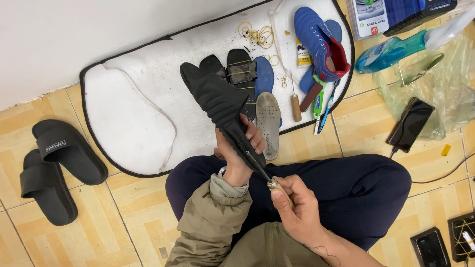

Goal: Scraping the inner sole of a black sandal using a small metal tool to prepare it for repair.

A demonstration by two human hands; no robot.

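A black knitted shoe [217,101] is held sole-side towards me, toe pointing to the far left. My left hand [237,148] grips it around the heel end, fingers wrapped on the right side. My right hand [294,205] holds a wooden-handled awl [269,182], whose metal tip touches the shoe's sole edge near the heel. I sit cross-legged in dark blue trousers [366,193] on a tiled floor.
A white mat [143,94] lies ahead with a blue shoe [321,44], grey insole [268,123], black soles, rubber bands, a second awl [295,106] and a toothbrush. Two black slides [54,168] sit at left. A phone [410,123], spray bottle [391,49] and plastic bag lie at right.
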